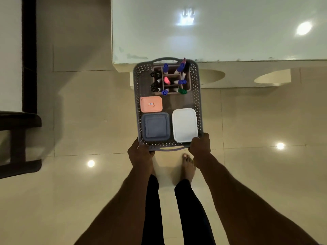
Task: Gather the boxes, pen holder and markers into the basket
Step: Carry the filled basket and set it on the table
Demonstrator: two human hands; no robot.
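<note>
I hold a grey perforated basket (199,96) in the air above the floor, in front of my legs. My left hand (140,153) grips its near left corner and my right hand (200,146) grips its near right corner. Inside, at the far end, stands a brown pen holder (188,85) with several markers (165,68) in blue, black, pink and green. Nearer me lie a pink box (151,104), a blue-grey box (155,126) and a white box (184,124), all with lids on.
A white glossy table (221,27) fills the upper right, its front edge just beyond the basket's far handle. Dark furniture (19,138) stands at the left. Beige tiled floor (88,112) lies all around, with my bare feet below the basket.
</note>
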